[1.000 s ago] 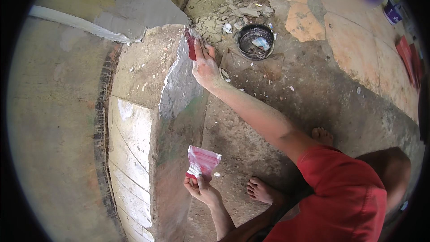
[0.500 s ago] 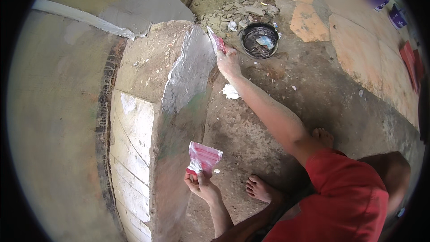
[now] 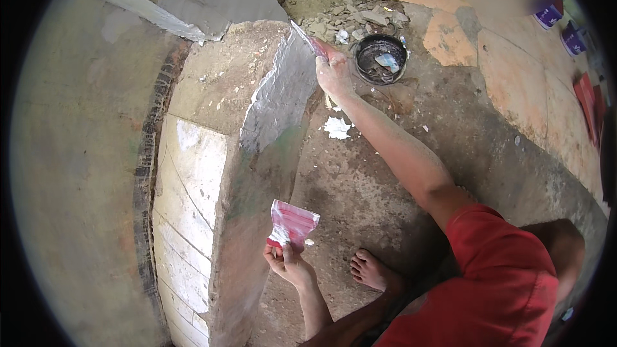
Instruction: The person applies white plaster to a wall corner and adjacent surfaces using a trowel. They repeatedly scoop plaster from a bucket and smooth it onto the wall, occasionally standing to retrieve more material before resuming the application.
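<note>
A: Count, tools? 
B: Two scrapers, one red-handled scraper (image 3: 307,37), one wide pink scraper (image 3: 292,223). 
A: Containers? 
B: One black bowl (image 3: 380,58), two purple tubs (image 3: 560,24). 
A: Hands, feet? 
B: Two hands, one bare foot (image 3: 373,270).

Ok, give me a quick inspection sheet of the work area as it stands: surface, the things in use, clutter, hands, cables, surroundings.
Surface: low masonry block; its side face carries a grey wet-looking coat on the upper part, bare and greenish lower down.
Job's things: red-handled putty knife, blade at the block's top corner; pink scraper; black bowl with grey paste on the floor.
Clutter: rubble beside the bowl; white blob on the floor.
Hands: right hand grips the putty knife; left hand holds the pink scraper, clear of the block.
Cables: nothing seen.
Surroundings: rough concrete floor, bare foot, purple containers far right.
</note>
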{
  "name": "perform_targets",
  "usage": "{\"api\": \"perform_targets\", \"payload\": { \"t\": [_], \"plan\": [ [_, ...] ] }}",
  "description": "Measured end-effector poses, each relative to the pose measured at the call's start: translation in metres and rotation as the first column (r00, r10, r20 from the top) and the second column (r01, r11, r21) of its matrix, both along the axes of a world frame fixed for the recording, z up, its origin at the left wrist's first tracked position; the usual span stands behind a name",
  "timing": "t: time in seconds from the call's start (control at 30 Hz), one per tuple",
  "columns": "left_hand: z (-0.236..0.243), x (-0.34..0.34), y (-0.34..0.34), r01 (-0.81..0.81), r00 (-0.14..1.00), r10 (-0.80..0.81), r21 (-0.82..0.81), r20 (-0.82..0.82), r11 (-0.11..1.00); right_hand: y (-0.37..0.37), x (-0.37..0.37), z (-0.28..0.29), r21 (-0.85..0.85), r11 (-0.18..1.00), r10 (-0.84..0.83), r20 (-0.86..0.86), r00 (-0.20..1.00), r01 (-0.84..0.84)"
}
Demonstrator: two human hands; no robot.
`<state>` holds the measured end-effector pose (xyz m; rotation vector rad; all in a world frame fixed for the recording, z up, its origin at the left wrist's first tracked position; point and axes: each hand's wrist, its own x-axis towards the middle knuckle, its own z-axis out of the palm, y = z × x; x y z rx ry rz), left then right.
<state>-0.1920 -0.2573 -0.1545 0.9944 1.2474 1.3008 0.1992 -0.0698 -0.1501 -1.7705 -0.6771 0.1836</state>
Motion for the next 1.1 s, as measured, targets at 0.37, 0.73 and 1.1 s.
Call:
{"api": "perform_targets", "payload": {
  "t": [0.37,0.73,1.1],
  "plan": [
    [-0.003,-0.006,0.005,-0.078,0.996,0.076,-0.064,-0.037,0.995,-0.087,-0.21,-0.025,0.306,0.894,0.327,0.057,0.943,-0.328],
    [-0.008,-0.028,-0.004,-0.209,0.978,0.209,-0.062,-0.016,0.976,-0.043,-0.085,0.025,0.222,0.959,0.239,-0.302,0.923,-0.176],
    [-0.006,-0.028,-0.003,-0.167,0.985,0.167,-0.005,0.048,0.986,-0.076,-0.083,0.051,0.118,0.952,0.307,-0.372,0.876,-0.283]
  ]
}}
